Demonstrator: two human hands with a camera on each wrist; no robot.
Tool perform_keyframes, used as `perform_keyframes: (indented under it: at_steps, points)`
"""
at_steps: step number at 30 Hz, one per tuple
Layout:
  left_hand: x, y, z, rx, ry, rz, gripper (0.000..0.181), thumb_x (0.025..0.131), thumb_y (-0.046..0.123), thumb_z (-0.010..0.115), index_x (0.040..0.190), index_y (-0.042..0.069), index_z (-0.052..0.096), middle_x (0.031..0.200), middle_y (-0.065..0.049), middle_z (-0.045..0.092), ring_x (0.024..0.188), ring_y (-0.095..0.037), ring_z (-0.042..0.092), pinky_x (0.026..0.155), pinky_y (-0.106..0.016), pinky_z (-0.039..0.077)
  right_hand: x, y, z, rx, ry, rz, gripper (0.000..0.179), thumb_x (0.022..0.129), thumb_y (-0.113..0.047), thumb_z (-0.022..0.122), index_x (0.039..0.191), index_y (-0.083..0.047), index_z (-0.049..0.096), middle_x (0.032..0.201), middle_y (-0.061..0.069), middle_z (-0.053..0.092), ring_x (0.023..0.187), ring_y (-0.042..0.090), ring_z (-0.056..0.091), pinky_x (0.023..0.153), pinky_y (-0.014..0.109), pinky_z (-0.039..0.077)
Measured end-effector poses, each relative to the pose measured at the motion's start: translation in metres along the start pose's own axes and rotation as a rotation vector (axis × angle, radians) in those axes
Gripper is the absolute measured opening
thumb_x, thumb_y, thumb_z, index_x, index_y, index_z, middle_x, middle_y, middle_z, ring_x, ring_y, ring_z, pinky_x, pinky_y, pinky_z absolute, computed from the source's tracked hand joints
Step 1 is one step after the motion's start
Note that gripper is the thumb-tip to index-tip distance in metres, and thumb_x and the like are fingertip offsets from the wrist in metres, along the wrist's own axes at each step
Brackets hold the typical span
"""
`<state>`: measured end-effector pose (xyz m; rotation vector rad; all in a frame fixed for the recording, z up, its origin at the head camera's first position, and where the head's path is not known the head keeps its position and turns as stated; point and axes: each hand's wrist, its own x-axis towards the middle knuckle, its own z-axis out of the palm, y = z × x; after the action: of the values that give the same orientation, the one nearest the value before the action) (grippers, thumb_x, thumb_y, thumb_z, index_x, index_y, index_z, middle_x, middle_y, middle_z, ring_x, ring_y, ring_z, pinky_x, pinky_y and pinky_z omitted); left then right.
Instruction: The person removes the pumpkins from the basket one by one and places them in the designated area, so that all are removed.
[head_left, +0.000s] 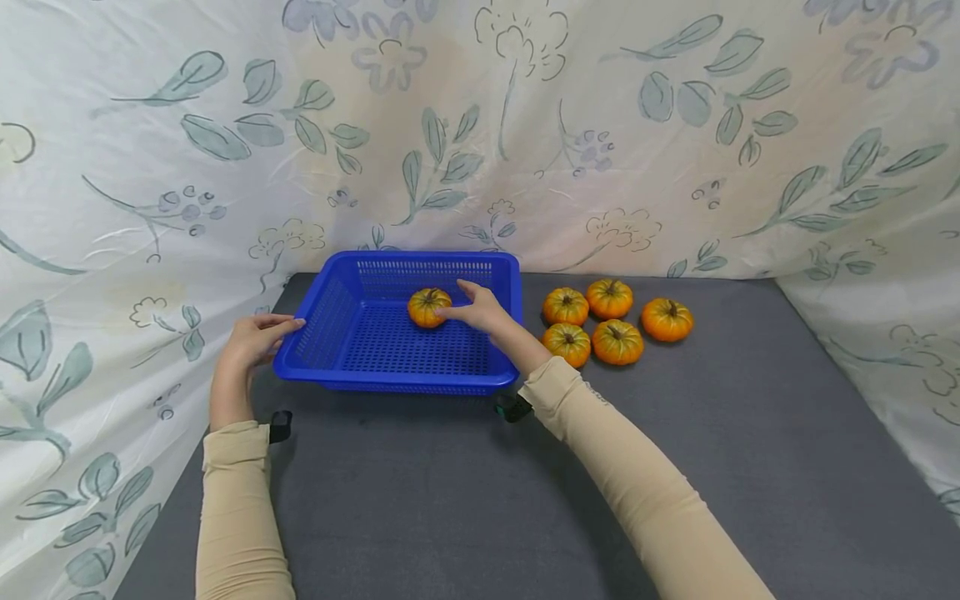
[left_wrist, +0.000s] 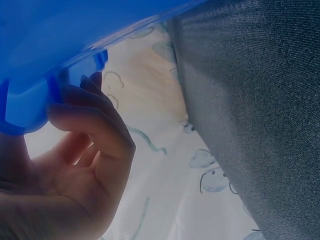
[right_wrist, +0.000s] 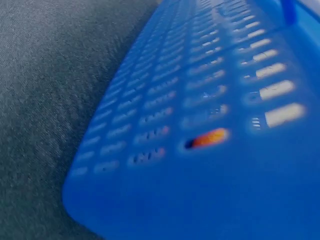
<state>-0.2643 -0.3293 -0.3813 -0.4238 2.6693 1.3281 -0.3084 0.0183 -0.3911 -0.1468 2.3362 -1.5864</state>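
Note:
A blue plastic basket (head_left: 397, 379) with slotted walls lies at the back of the dark table. My left hand (head_left: 258, 340) grips its left rim, thumb on top; in the left wrist view the curled fingers (left_wrist: 95, 122) are under the rim. One small orange pumpkin (head_left: 426, 308) sits on the basket floor. Over the right part of the basket is my right hand (head_left: 483, 312), its thumb and fingers spread apart, with the thumb tip right at the pumpkin's side. In the right wrist view the slotted basket wall (right_wrist: 165, 190) hides this hand.
Several more orange pumpkins (head_left: 617, 342) stand in a loose group on the table just right of the basket. A floral cloth (head_left: 480, 183) hangs behind the table and along its sides. Dark table surface (head_left: 405, 500) stretches in front of the basket.

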Motion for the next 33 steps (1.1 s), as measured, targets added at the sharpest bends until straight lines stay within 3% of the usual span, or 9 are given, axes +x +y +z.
perform_keyframes:
  at_steps: [3, 10, 17, 21, 24, 27, 33]
  points:
    - [0.000, 0.001, -0.001, 0.000, -0.005, 0.001, 0.069, 0.095, 0.048, 0.057, 0.140, -0.003, 0.048, 0.126, -0.018, 0.058, 0.077, 0.000, 0.057, 0.069, -0.021, 0.054, 0.005, 0.000, 0.005, -0.004, -0.019, 0.027, 0.084, 0.088, -0.028, 0.073, 0.155, -0.011, 0.024, 0.162, 0.010, 0.023, 0.151, 0.028, 0.021, 0.121, 0.046, 0.024]
    - [0.000, 0.002, -0.002, -0.003, 0.003, 0.001, 0.066, 0.094, 0.047, 0.058, 0.138, -0.001, 0.050, 0.112, -0.006, 0.060, 0.074, 0.002, 0.057, 0.071, -0.023, 0.055, 0.012, -0.005, 0.013, -0.026, -0.055, 0.061, 0.089, 0.087, -0.028, 0.074, 0.156, -0.011, 0.020, 0.163, 0.011, 0.020, 0.151, 0.030, 0.019, 0.121, 0.047, 0.023]
    - [-0.001, 0.002, -0.002, 0.008, -0.004, -0.007, 0.067, 0.095, 0.047, 0.057, 0.140, -0.002, 0.048, 0.124, -0.016, 0.058, 0.079, -0.002, 0.057, 0.069, -0.021, 0.054, 0.016, -0.009, 0.020, -0.031, -0.114, 0.099, 0.093, 0.087, -0.026, 0.073, 0.157, -0.011, 0.014, 0.162, 0.014, 0.020, 0.149, 0.032, 0.023, 0.120, 0.048, 0.024]
    - [-0.001, 0.000, -0.003, 0.003, -0.004, -0.004, 0.067, 0.095, 0.046, 0.058, 0.139, -0.002, 0.048, 0.115, -0.009, 0.062, 0.076, 0.000, 0.058, 0.067, -0.020, 0.054, 0.018, -0.008, 0.024, -0.055, -0.143, 0.092, 0.097, 0.086, -0.027, 0.074, 0.158, -0.010, 0.011, 0.161, 0.015, 0.021, 0.147, 0.032, 0.026, 0.120, 0.047, 0.025]
    - [-0.001, 0.000, -0.004, -0.006, 0.000, 0.001, 0.066, 0.094, 0.046, 0.059, 0.139, -0.002, 0.049, 0.112, -0.006, 0.062, 0.074, 0.001, 0.059, 0.068, -0.021, 0.055, 0.021, -0.008, 0.026, -0.079, -0.147, 0.081, 0.099, 0.085, -0.027, 0.075, 0.158, -0.010, 0.010, 0.162, 0.015, 0.020, 0.148, 0.032, 0.024, 0.121, 0.047, 0.024]
    - [-0.001, 0.000, -0.003, -0.010, -0.003, 0.006, 0.066, 0.095, 0.045, 0.059, 0.139, -0.002, 0.049, 0.120, -0.012, 0.060, 0.073, 0.003, 0.058, 0.068, -0.021, 0.055, 0.022, -0.009, 0.026, -0.096, -0.147, 0.087, 0.100, 0.085, -0.028, 0.076, 0.158, -0.011, 0.009, 0.163, 0.014, 0.017, 0.149, 0.032, 0.022, 0.121, 0.047, 0.024]
    - [-0.002, 0.000, -0.003, -0.016, -0.018, 0.006, 0.066, 0.095, 0.044, 0.059, 0.139, -0.002, 0.048, 0.123, -0.014, 0.058, 0.072, 0.004, 0.057, 0.066, -0.019, 0.054, 0.020, -0.024, 0.020, -0.057, -0.107, 0.101, 0.094, 0.087, -0.028, 0.074, 0.158, -0.013, 0.014, 0.163, 0.013, 0.016, 0.150, 0.032, 0.020, 0.120, 0.048, 0.024]
